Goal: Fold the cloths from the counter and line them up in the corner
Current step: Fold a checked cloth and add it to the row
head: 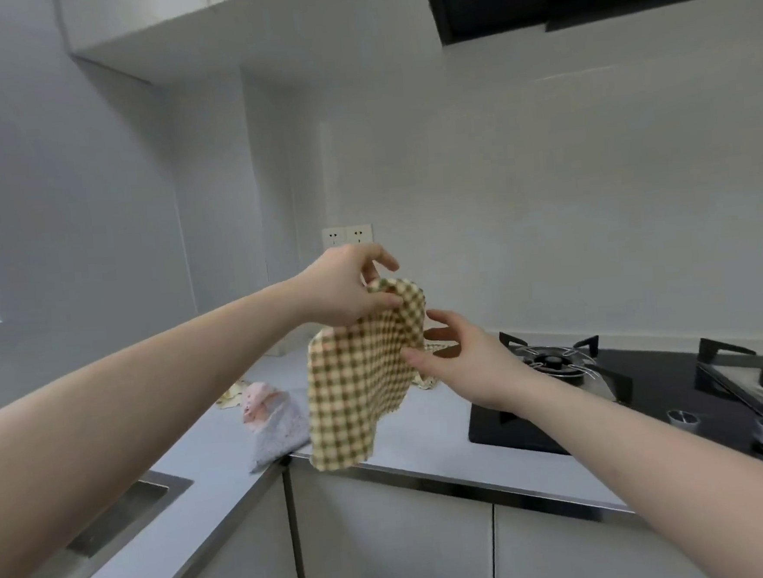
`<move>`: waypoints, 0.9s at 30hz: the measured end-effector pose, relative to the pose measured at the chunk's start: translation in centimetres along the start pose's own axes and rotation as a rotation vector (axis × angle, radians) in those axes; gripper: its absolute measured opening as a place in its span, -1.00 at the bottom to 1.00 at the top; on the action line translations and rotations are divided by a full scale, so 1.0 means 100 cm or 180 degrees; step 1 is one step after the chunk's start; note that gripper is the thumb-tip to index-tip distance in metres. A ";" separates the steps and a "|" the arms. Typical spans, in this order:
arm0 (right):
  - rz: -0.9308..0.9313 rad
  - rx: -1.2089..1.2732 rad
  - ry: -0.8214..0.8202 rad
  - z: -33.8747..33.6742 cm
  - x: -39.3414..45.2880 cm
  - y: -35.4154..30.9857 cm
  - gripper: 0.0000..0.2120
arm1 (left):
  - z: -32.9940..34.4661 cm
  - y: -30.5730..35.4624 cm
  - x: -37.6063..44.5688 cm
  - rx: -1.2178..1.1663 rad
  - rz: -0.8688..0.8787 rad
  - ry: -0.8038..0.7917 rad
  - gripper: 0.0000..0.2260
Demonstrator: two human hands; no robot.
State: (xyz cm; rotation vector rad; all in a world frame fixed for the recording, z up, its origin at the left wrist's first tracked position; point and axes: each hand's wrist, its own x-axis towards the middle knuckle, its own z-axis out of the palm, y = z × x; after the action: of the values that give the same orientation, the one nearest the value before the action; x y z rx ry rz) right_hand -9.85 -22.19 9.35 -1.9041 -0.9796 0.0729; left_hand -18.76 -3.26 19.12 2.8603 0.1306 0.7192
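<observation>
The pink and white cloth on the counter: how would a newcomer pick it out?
Start at the grey counter left of the black hob. Near its front inner corner, below the left forearm, lies the pink and white cloth, crumpled. Unlike the checked cloth held up beside it, it has no checks.

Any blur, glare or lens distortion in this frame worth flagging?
Head view: wide-angle bending curves the counter edge and both forearms; soft, even light, no harsh glare; the checked cloth and the left hand gripping it are slightly soft; the right hand looks sharper.

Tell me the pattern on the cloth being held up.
The cloth has a small check of olive-brown and cream squares, seen in the head view, the only one.
</observation>
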 end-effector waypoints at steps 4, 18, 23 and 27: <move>0.0170 -0.0227 0.0090 -0.012 -0.017 0.004 -0.65 | 0.011 0.021 -0.019 -0.0100 0.0180 -0.0433 -0.75; 0.0261 -0.0685 0.0251 -0.039 -0.053 0.050 -0.84 | 0.071 0.008 -0.054 -0.0076 0.0073 -0.0953 -0.68; 0.0330 -0.0952 0.0298 -0.049 -0.041 0.070 -0.90 | 0.095 -0.005 -0.040 -0.0326 -0.0125 -0.1152 -0.65; 0.0405 -0.1120 0.0606 -0.064 -0.018 0.079 -0.93 | 0.106 -0.011 -0.014 -0.0621 -0.0377 -0.0837 -0.59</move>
State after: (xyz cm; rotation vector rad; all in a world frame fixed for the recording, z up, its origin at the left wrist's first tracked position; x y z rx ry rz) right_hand -3.56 -29.70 6.10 -2.2463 -0.7785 -0.2167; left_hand -14.97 -4.10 9.13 2.7012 0.1791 0.3104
